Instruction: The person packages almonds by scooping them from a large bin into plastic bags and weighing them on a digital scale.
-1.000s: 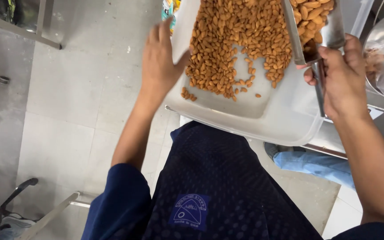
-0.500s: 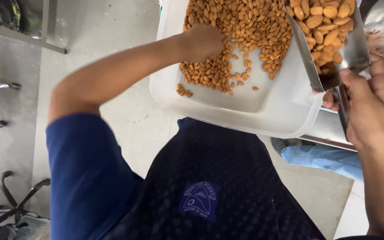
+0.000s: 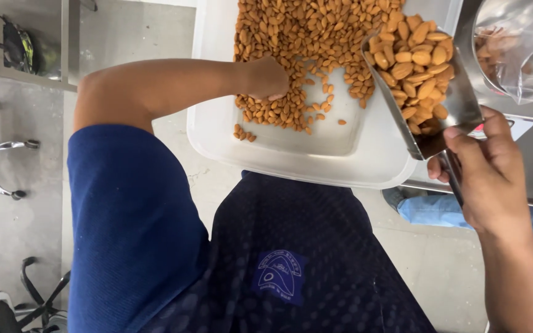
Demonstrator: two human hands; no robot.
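Both hands work at a white tub (image 3: 316, 161) of almonds (image 3: 303, 37). Left hand (image 3: 268, 78) rests curled, knuckles up, on the near edge of the almond heap; whether it grips any cannot be told. Right hand (image 3: 485, 176) is clamped around the handle of a metal scoop (image 3: 427, 80), heaped with almonds and held over the tub's right edge. Loose almonds lie scattered on the tub's bare near floor. Clear plastic bag (image 3: 519, 46) hangs just right of the scoop.
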